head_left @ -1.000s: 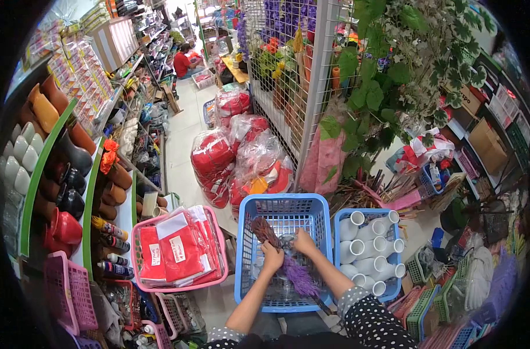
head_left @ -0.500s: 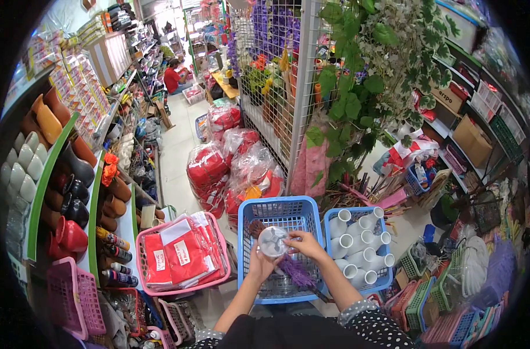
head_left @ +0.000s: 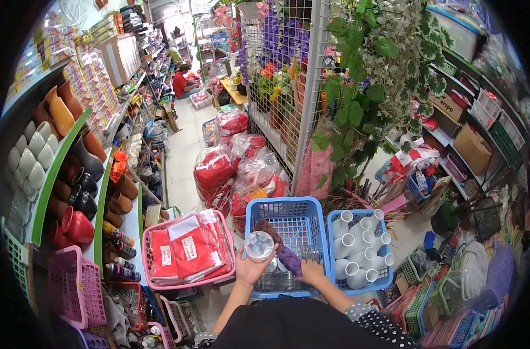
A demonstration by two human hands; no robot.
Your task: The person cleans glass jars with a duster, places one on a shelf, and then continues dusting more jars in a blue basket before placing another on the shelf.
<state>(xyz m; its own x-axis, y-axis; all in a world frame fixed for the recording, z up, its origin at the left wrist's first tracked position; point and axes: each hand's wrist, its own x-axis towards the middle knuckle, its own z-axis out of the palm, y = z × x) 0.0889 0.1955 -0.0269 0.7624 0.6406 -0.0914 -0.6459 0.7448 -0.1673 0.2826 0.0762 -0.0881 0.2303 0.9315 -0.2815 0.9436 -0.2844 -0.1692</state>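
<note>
My left hand (head_left: 252, 269) is closed around a clear round glass (head_left: 259, 246), held up over the left side of a blue basket (head_left: 325, 247). The view shows its round end; its full shape is hidden. My right hand (head_left: 312, 272) grips the purple end of a fluffy brown-and-purple duster (head_left: 285, 254). The duster slants across the basket, its brown end farther from me. Several clear glass pieces (head_left: 273, 281) lie at the near end of the basket, partly covered by the hands and duster.
At left is a pink basket (head_left: 232, 256) of red packets. Several white vases (head_left: 356, 255) fill a smaller blue basket (head_left: 330, 221) at right. Beyond lie bagged red goods (head_left: 211, 168) and a mesh rack (head_left: 276, 139). Farther down the aisle a person (head_left: 182, 85) sits low.
My right hand has left the glass, moved down and right, and closed on the duster's purple end. My left hand has shifted slightly left with the glass.
</note>
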